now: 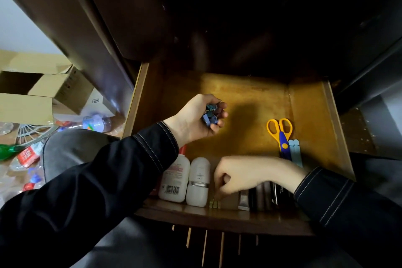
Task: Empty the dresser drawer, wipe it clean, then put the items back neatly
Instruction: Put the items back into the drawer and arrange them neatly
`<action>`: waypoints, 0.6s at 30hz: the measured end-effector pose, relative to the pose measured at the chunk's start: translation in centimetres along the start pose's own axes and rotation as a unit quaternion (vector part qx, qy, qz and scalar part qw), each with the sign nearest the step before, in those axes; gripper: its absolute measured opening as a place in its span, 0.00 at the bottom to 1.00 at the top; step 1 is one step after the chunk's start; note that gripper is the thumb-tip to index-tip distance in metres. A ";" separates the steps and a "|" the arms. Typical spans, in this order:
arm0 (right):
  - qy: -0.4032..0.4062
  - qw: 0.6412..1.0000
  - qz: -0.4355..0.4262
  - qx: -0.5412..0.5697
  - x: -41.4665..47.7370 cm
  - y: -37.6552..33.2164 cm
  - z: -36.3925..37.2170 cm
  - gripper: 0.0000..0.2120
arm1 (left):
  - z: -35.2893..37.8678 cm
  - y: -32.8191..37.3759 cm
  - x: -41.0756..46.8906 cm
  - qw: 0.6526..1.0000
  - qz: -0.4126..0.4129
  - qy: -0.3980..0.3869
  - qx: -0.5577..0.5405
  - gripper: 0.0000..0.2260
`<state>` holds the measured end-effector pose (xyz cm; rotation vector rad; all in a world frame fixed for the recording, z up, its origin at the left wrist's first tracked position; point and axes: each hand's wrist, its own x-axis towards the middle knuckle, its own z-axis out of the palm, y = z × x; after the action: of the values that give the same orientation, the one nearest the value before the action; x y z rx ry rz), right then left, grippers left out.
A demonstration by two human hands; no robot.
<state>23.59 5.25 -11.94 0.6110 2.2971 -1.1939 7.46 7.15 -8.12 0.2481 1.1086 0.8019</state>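
The wooden dresser drawer (250, 95) stands pulled open below me. My left hand (195, 117) hovers over its left half, palm up, cupping several blue binder clips (210, 113). My right hand (241, 175) reaches down to the drawer's front edge and pinches a small yellow-green binder clip (214, 202). Two white bottles (185, 180) lie side by side at the front left. Yellow-handled scissors (280, 131) and pale blue flat sticks (295, 151) lie at the right. Dark flat items (264, 197) sit at the front, partly hidden by my right wrist.
Dark dresser panels (104, 28) rise above and left of the drawer. On the floor at the left lie open cardboard boxes (39, 85), a plastic bottle (95, 124) and scattered litter. My knee (71, 148) is beside the drawer's left wall.
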 end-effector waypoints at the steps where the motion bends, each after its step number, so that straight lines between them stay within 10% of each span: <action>1: 0.021 1.000 0.015 0.011 -0.4 0.3 -0.8 0.15 | 0.0 0.0 0.0 1.000 0.002 0.002 0.004 0.09; 9: 0.490 0.856 0.130 0.101 -3.8 3.2 -6.1 0.09 | 0.1 -0.2 0.0 0.999 -0.012 -0.050 0.007 0.17; 18: 0.490 0.863 0.062 0.110 -2.7 2.3 -5.5 0.03 | 0.9 -0.4 -0.5 0.991 0.010 -0.034 0.127 0.11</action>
<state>25.92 10.66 -9.00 1.7541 2.8217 -1.2465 8.32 6.70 -7.65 0.4968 1.1438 0.6642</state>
